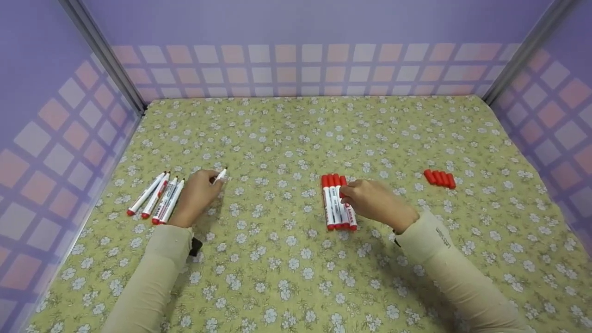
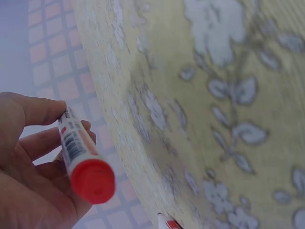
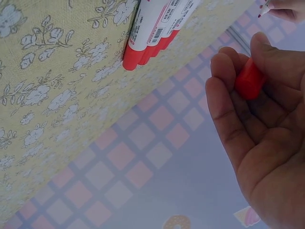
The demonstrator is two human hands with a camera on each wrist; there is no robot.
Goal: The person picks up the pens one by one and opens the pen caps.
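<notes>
My left hand [image 1: 198, 193] pinches a white marker [image 2: 78, 140] between thumb and fingers. Its bare dark tip points up and away in the head view, and its red end faces the left wrist camera. Just left of that hand lie several uncapped white markers [image 1: 153, 200] with red ends, loosely side by side. Over the right side of a row of capped red-and-white markers [image 1: 334, 208], my right hand [image 1: 377, 203] holds a small red cap [image 3: 249, 82] between thumb and fingertips. The hand partly covers the rightmost marker in the head view.
Several loose red caps [image 1: 440, 178] lie in a short row at the right. A yellow floral cloth [image 1: 286, 273] covers the table. Purple walls with pink and white squares [image 1: 291, 64] stand along the back and both sides.
</notes>
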